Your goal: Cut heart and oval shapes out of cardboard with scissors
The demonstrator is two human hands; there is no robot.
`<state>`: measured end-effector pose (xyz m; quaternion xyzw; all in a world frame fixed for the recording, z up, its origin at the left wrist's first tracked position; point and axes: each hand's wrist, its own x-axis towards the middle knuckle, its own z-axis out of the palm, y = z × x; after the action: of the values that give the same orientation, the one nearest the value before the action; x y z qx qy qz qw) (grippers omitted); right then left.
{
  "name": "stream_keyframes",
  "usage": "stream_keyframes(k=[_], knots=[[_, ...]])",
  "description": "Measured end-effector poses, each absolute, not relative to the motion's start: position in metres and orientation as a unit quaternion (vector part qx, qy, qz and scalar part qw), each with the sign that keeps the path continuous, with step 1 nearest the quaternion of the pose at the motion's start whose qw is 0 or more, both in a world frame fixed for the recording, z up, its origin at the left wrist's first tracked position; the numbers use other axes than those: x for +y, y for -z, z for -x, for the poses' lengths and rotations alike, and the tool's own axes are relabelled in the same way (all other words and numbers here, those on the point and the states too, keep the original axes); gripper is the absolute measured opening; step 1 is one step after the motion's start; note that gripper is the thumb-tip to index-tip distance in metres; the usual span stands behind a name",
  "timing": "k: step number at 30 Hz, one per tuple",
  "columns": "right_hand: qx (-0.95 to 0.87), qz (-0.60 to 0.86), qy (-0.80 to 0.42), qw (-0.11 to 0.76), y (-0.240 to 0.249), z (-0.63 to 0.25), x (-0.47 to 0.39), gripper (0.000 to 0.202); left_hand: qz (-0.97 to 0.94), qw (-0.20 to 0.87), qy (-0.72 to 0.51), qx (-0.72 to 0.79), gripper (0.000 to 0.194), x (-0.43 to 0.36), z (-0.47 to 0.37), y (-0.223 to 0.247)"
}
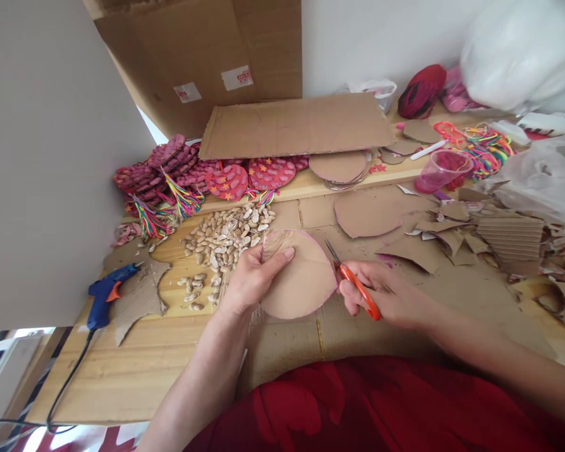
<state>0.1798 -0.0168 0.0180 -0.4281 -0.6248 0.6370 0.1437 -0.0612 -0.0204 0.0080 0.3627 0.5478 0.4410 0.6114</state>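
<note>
My left hand (258, 273) grips a round cardboard piece (301, 282) by its left side, thumb on top and fingers hidden beneath. A pink line runs along part of its edge. Orange-handled scissors (360, 292) are in my right hand (376, 292), their narrow blades pointing up and left beside the disc's right edge. Behind the disc, a larger cardboard piece (367, 213) with a pink curved edge lies on the work surface. A heap of peanut shells (230, 235) sits just left of and behind the disc.
A blue glue gun (104, 295) with a cord lies at left near a torn cardboard scrap (144, 292). Cardboard offcuts (508, 242) pile up at right. Behind are decorated red pieces with tassels (169, 182), a cardboard sheet (296, 125), a pink cup (442, 171) and yarn (421, 91).
</note>
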Motion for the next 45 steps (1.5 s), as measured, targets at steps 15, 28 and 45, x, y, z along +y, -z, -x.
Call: stream_keyframes(k=[15, 28, 45], knots=[[-0.570, 0.453, -0.633, 0.264, -0.007, -0.173, -0.015, 0.030, -0.344, 0.637, -0.432, 0.539, 0.037, -0.022, 0.053, -0.006], [-0.682, 0.473, -0.533, 0.165, -0.010, -0.187, -0.014, 0.043, -0.388, 0.650, -0.388, 0.526, 0.034, -0.024, 0.063, -0.015], [-0.645, 0.409, -0.632, 0.129, -0.014, -0.186, -0.017, 0.044, -0.417, 0.647, -0.345, 0.537, 0.037, -0.025, 0.064, -0.015]])
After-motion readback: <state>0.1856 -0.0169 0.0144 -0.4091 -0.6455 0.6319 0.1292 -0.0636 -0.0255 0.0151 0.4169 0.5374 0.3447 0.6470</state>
